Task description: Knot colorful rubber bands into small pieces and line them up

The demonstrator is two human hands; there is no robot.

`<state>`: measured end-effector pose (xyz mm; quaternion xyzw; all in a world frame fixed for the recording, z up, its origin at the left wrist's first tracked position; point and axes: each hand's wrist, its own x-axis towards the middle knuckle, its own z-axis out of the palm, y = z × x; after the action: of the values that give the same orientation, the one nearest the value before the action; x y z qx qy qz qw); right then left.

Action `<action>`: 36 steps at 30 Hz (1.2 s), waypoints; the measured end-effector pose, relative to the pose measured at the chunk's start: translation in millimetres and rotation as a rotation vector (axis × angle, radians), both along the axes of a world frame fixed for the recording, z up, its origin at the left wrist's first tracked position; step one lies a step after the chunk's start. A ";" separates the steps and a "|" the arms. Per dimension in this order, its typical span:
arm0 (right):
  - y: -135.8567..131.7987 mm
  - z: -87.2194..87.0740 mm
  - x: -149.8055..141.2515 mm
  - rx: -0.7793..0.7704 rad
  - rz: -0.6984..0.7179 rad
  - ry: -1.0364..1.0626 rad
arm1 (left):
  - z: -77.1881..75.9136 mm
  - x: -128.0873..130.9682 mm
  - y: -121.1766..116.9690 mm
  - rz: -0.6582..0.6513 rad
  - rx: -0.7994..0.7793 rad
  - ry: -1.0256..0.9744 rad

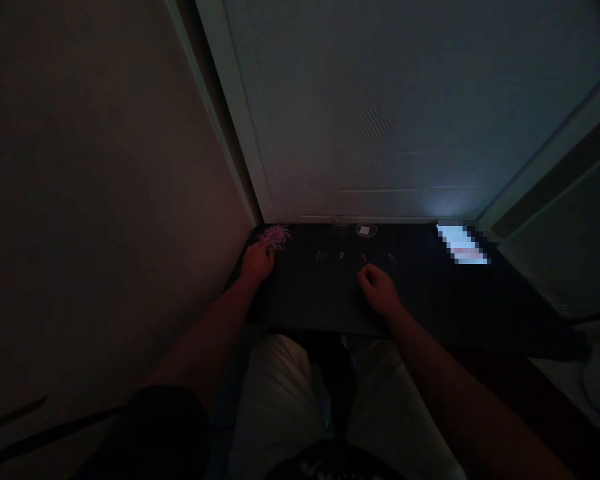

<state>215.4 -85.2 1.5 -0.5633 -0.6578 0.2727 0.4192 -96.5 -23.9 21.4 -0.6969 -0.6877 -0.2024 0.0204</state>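
Observation:
A pile of small, thin pink and white pieces [275,236] lies at the far left corner of the dark table. My left hand [258,262] rests at the near edge of this pile, its fingers curled in; what they hold, if anything, is hidden in the dim light. Right of the middle, my right hand [379,288] is closed with thumb and fingers together over the table, its content too small to name. Just beyond its fingertips lies a small pink piece [363,257]. Small clear or pale bits [321,255] form a row with it.
At the back of the table [310,300] stand a clear round container [340,221] and a shallow clear dish [367,231] with a white square in it. A lit, blurred-out screen [463,244] lies at the right. A pale panel [380,80] rises behind, a wall [105,167] at left.

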 end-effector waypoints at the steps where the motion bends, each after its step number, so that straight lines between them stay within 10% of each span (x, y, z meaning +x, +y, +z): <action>1: 0.0 -0.1 -0.1 -0.005 0.002 0.006 | 3.6 -3.0 6.0 -0.007 0.008 -0.014; 9: -2.3 4.3 -1.1 -0.031 -0.001 -0.021 | 31.1 -19.2 63.9 -0.057 -0.126 -0.141; 16: -0.5 1.8 1.3 -0.073 0.012 0.013 | 18.3 -23.9 96.5 -0.260 -0.417 -0.034; 36: -0.2 -0.8 -0.1 -0.052 -0.002 -0.007 | 70.6 -35.1 69.5 -0.186 -0.225 0.047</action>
<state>215.3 -85.4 0.7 -0.5755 -0.6513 0.2874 0.4024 -131.6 45.6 92.0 -0.7601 -0.6378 -0.1087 -0.0607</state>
